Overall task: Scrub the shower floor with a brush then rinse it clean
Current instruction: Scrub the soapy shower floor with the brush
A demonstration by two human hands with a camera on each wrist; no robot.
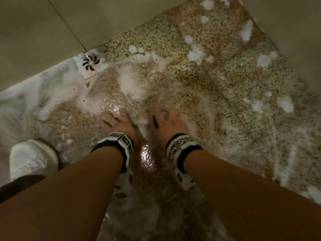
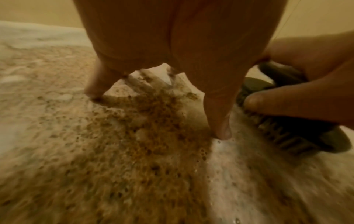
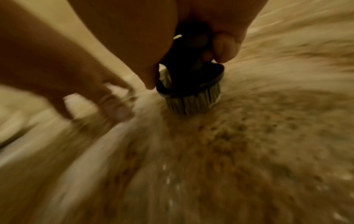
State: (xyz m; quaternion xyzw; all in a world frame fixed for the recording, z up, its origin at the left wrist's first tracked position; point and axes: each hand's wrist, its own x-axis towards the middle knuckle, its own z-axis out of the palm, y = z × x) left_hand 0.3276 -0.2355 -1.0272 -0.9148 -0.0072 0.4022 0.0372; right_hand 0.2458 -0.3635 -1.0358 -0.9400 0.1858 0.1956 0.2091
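Observation:
The speckled pebble shower floor is wet and patched with white foam. My right hand grips a dark scrub brush, its bristles pressed down on the floor; the brush also shows at the right of the left wrist view, and its dark edge peeks out beside the thumb. My left hand is spread, fingertips touching the wet floor just left of the brush. It holds nothing.
A round floor drain sits at the far left corner under foam. Beige tiled walls close the floor at the back and right. My knee in white cloth is at the lower left. Water pools between my wrists.

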